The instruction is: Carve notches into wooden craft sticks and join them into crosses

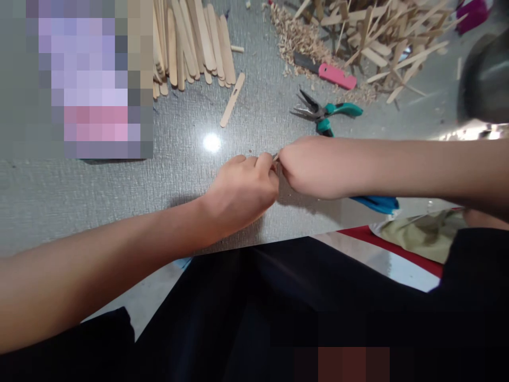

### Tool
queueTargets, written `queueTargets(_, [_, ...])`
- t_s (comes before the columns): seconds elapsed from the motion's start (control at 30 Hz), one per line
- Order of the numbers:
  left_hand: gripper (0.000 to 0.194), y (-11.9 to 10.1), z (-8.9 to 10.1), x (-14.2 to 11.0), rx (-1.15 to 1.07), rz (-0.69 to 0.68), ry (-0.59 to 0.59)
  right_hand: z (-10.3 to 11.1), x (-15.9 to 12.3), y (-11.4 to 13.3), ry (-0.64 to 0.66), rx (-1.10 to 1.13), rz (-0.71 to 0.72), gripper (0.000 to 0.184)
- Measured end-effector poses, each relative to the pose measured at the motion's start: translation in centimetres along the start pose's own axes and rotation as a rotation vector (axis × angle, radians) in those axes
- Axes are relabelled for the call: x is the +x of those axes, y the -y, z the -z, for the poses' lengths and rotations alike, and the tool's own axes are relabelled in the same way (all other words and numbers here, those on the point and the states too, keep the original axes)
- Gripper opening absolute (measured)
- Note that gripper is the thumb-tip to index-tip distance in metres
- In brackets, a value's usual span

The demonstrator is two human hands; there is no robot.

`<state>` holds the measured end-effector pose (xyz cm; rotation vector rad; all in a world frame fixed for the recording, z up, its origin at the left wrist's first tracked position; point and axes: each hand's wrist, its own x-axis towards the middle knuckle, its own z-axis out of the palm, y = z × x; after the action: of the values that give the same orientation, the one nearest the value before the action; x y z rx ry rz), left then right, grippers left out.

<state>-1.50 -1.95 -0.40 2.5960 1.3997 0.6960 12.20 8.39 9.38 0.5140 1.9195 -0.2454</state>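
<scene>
My left hand (pixel 246 185) and my right hand (pixel 306 167) meet above the table near its front edge, knuckles up, both closed. Between their fingertips a thin bit of a small wooden stick (pixel 275 158) shows; the fingers cover the remainder. Just beyond my right wrist lie needle-nose pliers (pixel 318 111) with teal handles, jaws apart. A single craft stick (pixel 233 101) with a small slot near one end rests farther up, beyond my left hand.
Many flat craft sticks (pixel 194 42) are lined up at the back. Wood shavings (pixel 298 40) surround a pink-handled cutting tool (pixel 337 76). Crossed sticks (pixel 382 48) pile up at back right, near a dark rounded object (pixel 485 79). Something blue (pixel 377 203) lies under my right forearm.
</scene>
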Motion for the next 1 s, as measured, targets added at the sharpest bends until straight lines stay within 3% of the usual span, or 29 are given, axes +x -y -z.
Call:
queueTargets(0.1, [0.050, 0.2, 0.0, 0.0, 0.020, -0.026, 0.011, -1.1, 0.1, -0.2, -0.103, 0.090, -0.019, 0.053])
queueTargets(0.23, [0.046, 0.3, 0.1, -0.1, 0.079, -0.018, 0.099, -3.6, -0.4, -1.0, -0.306, 0.366, -0.056, 0.032])
queueTargets(0.33, [0.043, 0.3, 0.2, 0.0, 0.102, -0.025, 0.160, -4.9, -0.8, -1.3, -0.390, 0.492, -0.084, 0.028])
queueTargets(1.0, [0.046, 0.2, 0.3, 0.1, 0.095, -0.008, 0.183, -4.5, -0.7, -1.5, -0.321, 0.486, -0.087, 0.022])
